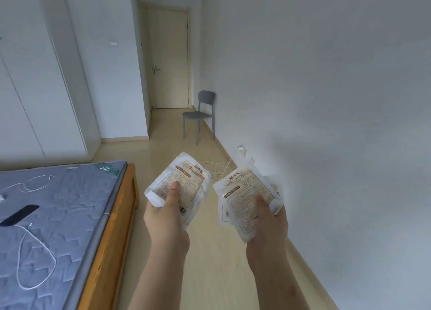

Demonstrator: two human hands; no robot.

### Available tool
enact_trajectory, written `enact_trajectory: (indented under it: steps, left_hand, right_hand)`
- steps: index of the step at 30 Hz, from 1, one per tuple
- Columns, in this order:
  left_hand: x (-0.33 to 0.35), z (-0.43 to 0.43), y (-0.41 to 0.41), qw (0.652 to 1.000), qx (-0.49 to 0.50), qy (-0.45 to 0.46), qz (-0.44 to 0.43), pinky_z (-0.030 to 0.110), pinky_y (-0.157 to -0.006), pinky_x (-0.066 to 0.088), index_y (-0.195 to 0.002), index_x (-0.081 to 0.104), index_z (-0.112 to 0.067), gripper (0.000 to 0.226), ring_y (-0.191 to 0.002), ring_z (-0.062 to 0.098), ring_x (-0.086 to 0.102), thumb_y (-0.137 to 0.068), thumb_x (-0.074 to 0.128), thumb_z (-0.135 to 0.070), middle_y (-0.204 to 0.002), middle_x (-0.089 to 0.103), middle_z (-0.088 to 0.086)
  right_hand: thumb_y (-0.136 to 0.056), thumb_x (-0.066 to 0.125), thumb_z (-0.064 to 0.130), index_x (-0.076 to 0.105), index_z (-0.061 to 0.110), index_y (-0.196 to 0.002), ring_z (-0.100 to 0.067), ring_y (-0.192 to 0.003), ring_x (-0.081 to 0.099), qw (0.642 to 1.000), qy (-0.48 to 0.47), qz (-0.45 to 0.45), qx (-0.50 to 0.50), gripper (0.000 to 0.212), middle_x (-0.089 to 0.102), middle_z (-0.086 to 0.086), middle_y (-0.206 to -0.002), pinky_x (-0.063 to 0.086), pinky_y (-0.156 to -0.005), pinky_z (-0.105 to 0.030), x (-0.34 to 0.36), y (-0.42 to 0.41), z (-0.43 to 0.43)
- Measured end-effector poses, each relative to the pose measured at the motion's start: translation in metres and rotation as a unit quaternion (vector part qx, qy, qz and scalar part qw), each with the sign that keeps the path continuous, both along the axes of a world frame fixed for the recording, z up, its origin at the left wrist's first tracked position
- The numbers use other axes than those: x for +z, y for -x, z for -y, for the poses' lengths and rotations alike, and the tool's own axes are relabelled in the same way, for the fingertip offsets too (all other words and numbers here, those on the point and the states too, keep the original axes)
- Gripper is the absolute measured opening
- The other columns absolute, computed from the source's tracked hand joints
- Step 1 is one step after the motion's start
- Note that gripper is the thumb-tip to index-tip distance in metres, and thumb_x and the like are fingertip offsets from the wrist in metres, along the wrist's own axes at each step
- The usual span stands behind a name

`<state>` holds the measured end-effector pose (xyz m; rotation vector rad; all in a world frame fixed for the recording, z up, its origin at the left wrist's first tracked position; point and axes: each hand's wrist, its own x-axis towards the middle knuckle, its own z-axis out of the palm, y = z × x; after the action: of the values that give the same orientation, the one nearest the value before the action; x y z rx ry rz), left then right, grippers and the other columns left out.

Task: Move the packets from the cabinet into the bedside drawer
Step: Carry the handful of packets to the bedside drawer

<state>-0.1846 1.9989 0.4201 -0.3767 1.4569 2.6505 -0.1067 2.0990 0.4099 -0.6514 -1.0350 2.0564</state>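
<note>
My left hand (166,218) holds a white and tan hand-warmer packet (184,179) in front of me, thumb pressed on its face. My right hand (271,221) grips a stack of similar packets (245,193), thumb on top, with more packet edges fanning out behind. Both hands are raised above the floor between the bed and the wall. The white cabinet (46,88) stands at the far left with its doors closed. No bedside drawer is in view.
A bed with a blue-grey mattress (58,216) and wooden frame (112,239) lies to my left, with a white cable and a dark phone (19,215) on it. A grey chair (200,116) stands by the right wall. White cables (219,169) lie on the floor. A closed door (170,60) is ahead.
</note>
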Motion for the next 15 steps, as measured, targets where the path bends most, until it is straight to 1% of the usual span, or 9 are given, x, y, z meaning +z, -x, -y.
enact_trajectory:
  steps: [2, 3, 5, 7, 9, 10, 12, 15]
  left_hand:
    - [0.000, -0.014, 0.038, 1.000, 0.023, -0.003, -0.010, 0.031, -0.073, 0.053, -0.094, 0.056, -0.030, 0.013, -0.085, 0.012, 0.062, -0.088, 0.064, -0.023, -0.089, 0.063, -0.010]
    - [0.001, -0.025, 0.056, 1.000, 0.024, -0.005, -0.015, 0.028, -0.068, 0.052, -0.092, 0.056, -0.030, 0.012, -0.083, 0.010, 0.061, -0.088, 0.064, -0.022, -0.089, 0.063, -0.010]
    - [0.001, -0.053, 0.091, 1.000, 0.014, -0.011, -0.023, 0.026, -0.066, 0.051, -0.086, 0.056, -0.031, 0.013, -0.082, 0.010, 0.061, -0.089, 0.063, -0.021, -0.088, 0.063, -0.010]
    - [-0.001, -0.081, 0.126, 1.000, 0.012, -0.017, -0.020, 0.027, -0.066, 0.051, -0.086, 0.057, -0.031, 0.012, -0.083, 0.010, 0.062, -0.089, 0.063, -0.021, -0.088, 0.064, -0.010]
    - [0.000, -0.107, 0.164, 0.999, 0.024, -0.018, -0.020, 0.027, -0.065, 0.051, -0.098, 0.060, -0.027, 0.012, -0.084, 0.011, 0.063, -0.089, 0.064, -0.021, -0.091, 0.065, -0.009]
    - [0.002, -0.118, 0.185, 0.999, 0.029, -0.011, -0.025, 0.028, -0.065, 0.051, -0.105, 0.061, -0.024, 0.017, -0.085, 0.012, 0.063, -0.089, 0.064, -0.021, -0.093, 0.066, -0.007]
    - [0.006, -0.133, 0.229, 0.998, 0.048, 0.002, -0.027, 0.029, -0.066, 0.052, -0.113, 0.060, -0.021, 0.025, -0.087, 0.015, 0.064, -0.089, 0.063, -0.021, -0.099, 0.066, -0.002]
    - [0.001, -0.138, 0.292, 0.995, 0.100, -0.004, -0.004, 0.037, -0.077, 0.054, -0.111, 0.059, -0.021, 0.024, -0.090, 0.019, 0.063, -0.088, 0.064, -0.021, -0.104, 0.065, 0.001]
  right_hand:
    - [-0.096, 0.049, 0.010, 0.062, 0.026, -0.102, -0.025, -0.101, 0.064, 1.000, -0.009, 0.001, 0.020, 0.021, 0.069, -0.003, -0.102, 0.052, -0.088, -0.043, 0.001, 0.041, -0.017]
    - [-0.096, 0.049, 0.010, 0.061, 0.027, -0.101, -0.024, -0.101, 0.064, 1.000, -0.008, 0.003, 0.025, 0.021, 0.068, -0.003, -0.102, 0.051, -0.088, -0.042, 0.003, 0.061, -0.029]
    - [-0.096, 0.049, 0.012, 0.060, 0.028, -0.100, -0.023, -0.102, 0.063, 0.999, -0.007, 0.000, 0.032, 0.020, 0.068, -0.003, -0.104, 0.051, -0.089, -0.042, 0.005, 0.099, -0.055]
    - [-0.096, 0.049, 0.013, 0.061, 0.028, -0.102, -0.022, -0.102, 0.064, 0.999, -0.012, -0.005, 0.038, 0.020, 0.068, -0.003, -0.107, 0.051, -0.091, -0.043, 0.005, 0.136, -0.083]
    - [-0.097, 0.048, 0.013, 0.061, 0.028, -0.106, -0.020, -0.101, 0.065, 0.999, -0.022, -0.010, 0.041, 0.022, 0.069, -0.002, -0.107, 0.052, -0.089, -0.040, 0.008, 0.177, -0.111]
    - [-0.097, 0.048, 0.013, 0.061, 0.027, -0.107, -0.018, -0.100, 0.065, 0.999, -0.022, -0.009, 0.040, 0.022, 0.069, 0.000, -0.105, 0.052, -0.087, -0.038, 0.010, 0.200, -0.124]
    - [-0.097, 0.048, 0.013, 0.060, 0.025, -0.110, -0.017, -0.098, 0.065, 0.998, -0.023, -0.005, 0.053, 0.022, 0.069, 0.001, -0.104, 0.052, -0.085, -0.036, 0.011, 0.246, -0.143]
    - [-0.097, 0.048, 0.013, 0.061, 0.027, -0.104, -0.020, -0.101, 0.064, 0.995, -0.025, 0.016, 0.096, 0.021, 0.069, -0.001, -0.105, 0.050, -0.083, -0.036, 0.005, 0.314, -0.155]
